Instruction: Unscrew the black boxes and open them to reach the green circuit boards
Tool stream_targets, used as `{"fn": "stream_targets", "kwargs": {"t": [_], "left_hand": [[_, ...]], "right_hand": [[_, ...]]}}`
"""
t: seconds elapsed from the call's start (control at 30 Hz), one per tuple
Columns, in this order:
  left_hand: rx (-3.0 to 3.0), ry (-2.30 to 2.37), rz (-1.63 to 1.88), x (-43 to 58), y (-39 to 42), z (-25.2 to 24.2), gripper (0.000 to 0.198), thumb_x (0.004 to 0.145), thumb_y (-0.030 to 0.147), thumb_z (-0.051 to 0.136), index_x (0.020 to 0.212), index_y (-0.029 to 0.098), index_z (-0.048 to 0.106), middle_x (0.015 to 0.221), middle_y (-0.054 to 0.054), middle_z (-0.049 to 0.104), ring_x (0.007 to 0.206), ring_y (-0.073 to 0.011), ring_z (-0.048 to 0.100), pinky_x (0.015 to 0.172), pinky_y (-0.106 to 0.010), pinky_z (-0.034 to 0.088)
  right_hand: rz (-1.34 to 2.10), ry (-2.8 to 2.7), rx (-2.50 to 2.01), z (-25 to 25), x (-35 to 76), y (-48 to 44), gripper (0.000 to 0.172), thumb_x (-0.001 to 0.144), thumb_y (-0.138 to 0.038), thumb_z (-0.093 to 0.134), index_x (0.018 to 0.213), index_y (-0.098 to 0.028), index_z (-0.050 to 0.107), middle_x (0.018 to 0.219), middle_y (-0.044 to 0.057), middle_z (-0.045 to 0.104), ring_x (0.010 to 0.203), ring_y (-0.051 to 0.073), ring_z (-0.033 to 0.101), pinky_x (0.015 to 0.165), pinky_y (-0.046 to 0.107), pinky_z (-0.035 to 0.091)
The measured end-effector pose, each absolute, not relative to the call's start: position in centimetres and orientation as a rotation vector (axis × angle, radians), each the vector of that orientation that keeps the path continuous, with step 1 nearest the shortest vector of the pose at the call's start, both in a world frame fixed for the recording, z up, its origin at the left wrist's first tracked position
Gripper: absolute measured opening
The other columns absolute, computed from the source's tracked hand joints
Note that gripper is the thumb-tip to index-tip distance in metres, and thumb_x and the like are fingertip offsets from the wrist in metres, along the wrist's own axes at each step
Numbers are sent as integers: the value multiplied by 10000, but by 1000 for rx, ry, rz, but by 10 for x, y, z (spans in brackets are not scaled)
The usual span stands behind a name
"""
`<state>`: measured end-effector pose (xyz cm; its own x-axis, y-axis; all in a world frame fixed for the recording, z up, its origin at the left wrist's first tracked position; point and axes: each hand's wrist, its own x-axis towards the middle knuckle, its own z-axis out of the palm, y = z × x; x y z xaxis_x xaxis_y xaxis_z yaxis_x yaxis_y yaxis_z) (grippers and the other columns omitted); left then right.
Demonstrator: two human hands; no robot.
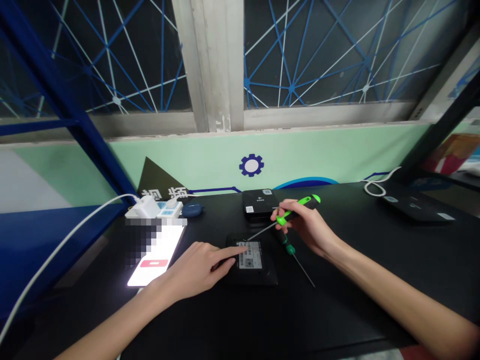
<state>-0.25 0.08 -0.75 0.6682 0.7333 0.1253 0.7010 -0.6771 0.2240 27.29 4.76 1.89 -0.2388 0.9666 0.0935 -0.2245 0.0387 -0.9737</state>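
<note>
A small flat black box [262,277] lies on the table with a white printed label [255,261] facing up. My left hand [200,267] rests at its left side, index finger stretched onto the label and thumb near the box's edge; it grips nothing. Held in my right hand [313,227] is a screwdriver [297,210] with a bright green and black handle. Its shaft slants down left, the tip at the box's upper edge, just above the label; whether a screw is there I cannot tell. Under my right hand lies a second screwdriver [290,249], dark green, its handle partly hidden.
Behind the hands stands another black box [258,204]; a further one [416,207] lies far right near a white cable [375,189]. To the left are a lit phone [161,255], a power strip with a white charger [147,206] and a dark blue case [192,209].
</note>
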Motion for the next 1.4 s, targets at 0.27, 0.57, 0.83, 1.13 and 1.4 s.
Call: {"fn": "stream_targets", "kwargs": {"t": [0.27, 0.57, 0.83, 1.13, 1.4], "left_hand": [[2718, 1092, 394, -3, 0, -8, 368, 1024, 284, 428, 1366, 349, 549, 643, 63, 603, 505, -99, 529, 538, -229, 351], [2749, 1017, 453, -3, -2, -7, 352, 1010, 279, 445, 1330, 309, 589, 669, 57, 643, 531, -96, 566, 546, -224, 388], [2759, 1034, 448, -3, -1, -6, 360, 1016, 277, 431, 1343, 316, 576, 640, 61, 620, 516, -99, 544, 535, -231, 370], [2757, 1066, 398, -3, -3, -5, 358, 1018, 293, 436, 1348, 342, 564, 629, 63, 598, 512, -106, 532, 541, -235, 362], [2760, 1059, 420, -3, -2, -6, 351, 1020, 303, 438, 1342, 331, 574, 619, 60, 601, 500, -103, 531, 540, -230, 371]], "right_hand": [[1399, -1223, -868, 23, 276, 49, 281, 837, -329, 641, 626, -143, 627, 771, 76, 687, 585, 143, 616, 496, 244, 450], [1214, -1206, -853, 25, 283, 57, 222, 784, -317, 686, 651, -162, 598, 656, 40, 652, 440, 129, 575, 351, 223, 385], [1053, -1233, -1023, 27, 283, 61, 321, 802, -414, 696, 631, -157, 606, 652, 62, 660, 420, 123, 569, 327, 238, 324], [1045, -1226, -1052, 23, 283, 63, 401, 796, -487, 708, 604, -148, 613, 649, 69, 654, 413, 117, 570, 315, 226, 329], [1068, -1249, -1049, 21, 282, 64, 403, 809, -507, 690, 639, -149, 616, 676, 74, 667, 451, 126, 590, 344, 224, 365]]}}
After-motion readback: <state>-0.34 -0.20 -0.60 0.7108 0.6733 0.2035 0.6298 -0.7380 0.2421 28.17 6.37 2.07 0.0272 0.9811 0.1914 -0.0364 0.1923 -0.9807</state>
